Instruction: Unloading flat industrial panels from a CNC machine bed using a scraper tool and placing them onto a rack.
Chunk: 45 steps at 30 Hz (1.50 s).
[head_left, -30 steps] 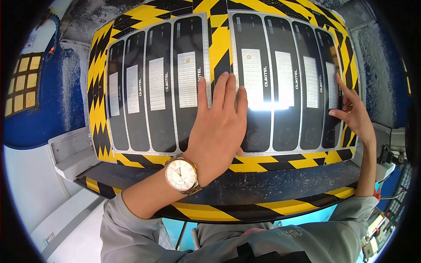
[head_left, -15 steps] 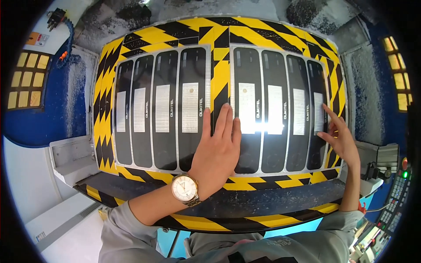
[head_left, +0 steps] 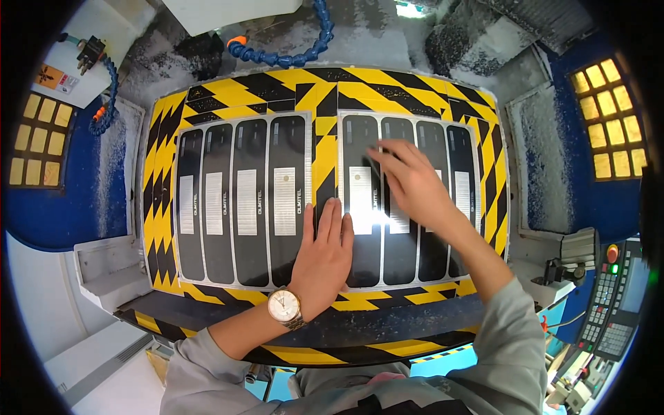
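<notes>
Two sheets lie side by side on a bed covered in yellow-and-black striped tape [head_left: 325, 162]. The left sheet [head_left: 286, 259] and the right sheet [head_left: 361, 266] each carry several long black panels with rounded ends and a silver rectangle in the middle. My left hand [head_left: 322, 249], with a watch [head_left: 284, 305] at the wrist, rests flat over the taped strip between the sheets, fingers stretched out. Above the right sheet's left-hand panels is my right hand [head_left: 417, 185], its fingers bent but apart, with nothing visible in them. It covers parts of the panels beneath.
A blue segmented coolant hose [head_left: 294, 58] with an orange tip curves over the bed's far edge. Another such hose [head_left: 109, 104] hangs at the far left. White residue coats the machine walls. A control panel [head_left: 609, 297] with keys stands at the right, and striped tape runs along the front ledge.
My right hand has moved left from the right sheet's right edge to over its left-hand panels. My left hand stays on the strip. The view has shifted, bringing the far hose into sight.
</notes>
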### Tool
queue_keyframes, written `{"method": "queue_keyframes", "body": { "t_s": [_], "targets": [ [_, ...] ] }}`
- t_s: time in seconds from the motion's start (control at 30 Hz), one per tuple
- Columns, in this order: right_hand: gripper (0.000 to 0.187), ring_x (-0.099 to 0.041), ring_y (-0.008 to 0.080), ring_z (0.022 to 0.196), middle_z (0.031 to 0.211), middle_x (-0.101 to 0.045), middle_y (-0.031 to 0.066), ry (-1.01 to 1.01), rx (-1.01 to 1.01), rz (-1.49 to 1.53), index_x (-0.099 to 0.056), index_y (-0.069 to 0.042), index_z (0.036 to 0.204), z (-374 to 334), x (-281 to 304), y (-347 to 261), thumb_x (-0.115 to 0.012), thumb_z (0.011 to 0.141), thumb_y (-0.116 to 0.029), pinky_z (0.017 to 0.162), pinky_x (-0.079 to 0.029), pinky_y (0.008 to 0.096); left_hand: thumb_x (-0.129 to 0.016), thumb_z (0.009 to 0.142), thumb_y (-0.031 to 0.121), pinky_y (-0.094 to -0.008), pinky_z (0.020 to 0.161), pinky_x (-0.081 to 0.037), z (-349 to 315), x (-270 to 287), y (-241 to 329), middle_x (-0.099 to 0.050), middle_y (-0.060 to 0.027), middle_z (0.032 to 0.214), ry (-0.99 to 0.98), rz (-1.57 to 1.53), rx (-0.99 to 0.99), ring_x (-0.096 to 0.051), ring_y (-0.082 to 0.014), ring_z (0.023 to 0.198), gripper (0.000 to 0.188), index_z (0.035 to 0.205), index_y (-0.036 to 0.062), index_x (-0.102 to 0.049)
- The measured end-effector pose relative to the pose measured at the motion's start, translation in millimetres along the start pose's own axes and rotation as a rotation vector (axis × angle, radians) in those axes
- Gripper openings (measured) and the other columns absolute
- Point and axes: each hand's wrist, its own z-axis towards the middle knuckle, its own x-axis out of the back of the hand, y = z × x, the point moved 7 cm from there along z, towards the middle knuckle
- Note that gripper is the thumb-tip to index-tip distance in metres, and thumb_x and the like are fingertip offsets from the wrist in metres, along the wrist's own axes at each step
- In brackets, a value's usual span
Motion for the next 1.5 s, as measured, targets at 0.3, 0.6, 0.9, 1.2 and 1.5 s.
{"method": "queue_keyframes", "body": {
  "t_s": [0.3, 0.6, 0.9, 1.2, 1.5],
  "targets": [
    [0.051, -0.052, 0.0347, 0.126, 0.131, -0.060, 0.0161, 0.125, 0.089, -0.154, -0.065, 0.001, 0.122, 67, -38, 39, -0.051, 0.075, 0.013, 0.110, -0.041, 0.0429, -0.093, 0.056, 0.038, -0.0628, 0.121, -0.016, 3, -11, -2, -0.036, -0.0297, 0.152, -0.024, 0.041, 0.038, -0.024, -0.0417, 0.150, 0.108, 0.142, -0.0071, -0.045],
    [0.044, -0.056, 0.0331, 0.119, 0.123, -0.065, 0.0112, 0.112, 0.078, -0.283, -0.068, -0.005, 0.118, 65, -37, 54, -0.056, 0.078, 0.007, 0.105, -0.043, 0.0435, -0.076, 0.074, 0.024, -0.0664, 0.119, -0.018, 13, -7, 5, -0.037, -0.0245, 0.155, -0.030, 0.001, 0.044, -0.027, -0.0390, 0.150, 0.076, 0.139, -0.0048, -0.050],
    [0.090, -0.030, 0.0422, 0.148, 0.158, -0.030, 0.0272, -0.358, -0.304, -0.079, -0.031, -0.004, 0.156, -84, 69, 55, -0.080, 0.085, -0.031, 0.120, -0.030, 0.0454, -0.096, 0.053, 0.027, -0.0625, 0.121, -0.017, 6, -9, 4, -0.031, -0.0205, 0.158, -0.079, 0.004, 0.057, -0.025, -0.0367, 0.151, 0.109, 0.143, -0.0007, -0.042],
    [0.090, -0.024, 0.0405, 0.151, 0.163, -0.023, 0.0260, -0.534, -0.478, -0.083, -0.032, -0.003, 0.155, -181, 89, 84, -0.080, 0.085, -0.032, 0.123, -0.026, 0.0451, -0.097, 0.050, 0.022, -0.0558, 0.123, -0.016, 9, -13, 7, -0.032, -0.0172, 0.158, -0.086, 0.049, 0.006, -0.026, -0.0356, 0.150, 0.108, 0.143, 0.0028, -0.044],
    [0.078, -0.029, 0.0368, 0.149, 0.158, -0.034, 0.0261, -0.407, -0.496, -0.042, -0.041, 0.005, 0.146, -192, 103, 89, -0.080, 0.081, -0.012, 0.121, -0.031, 0.0417, -0.094, 0.049, 0.026, -0.0528, 0.123, -0.019, 16, -13, 21, -0.029, -0.0155, 0.164, -0.128, 0.172, -0.044, -0.025, -0.0358, 0.151, 0.120, 0.153, 0.0085, -0.038]
  ]
}}
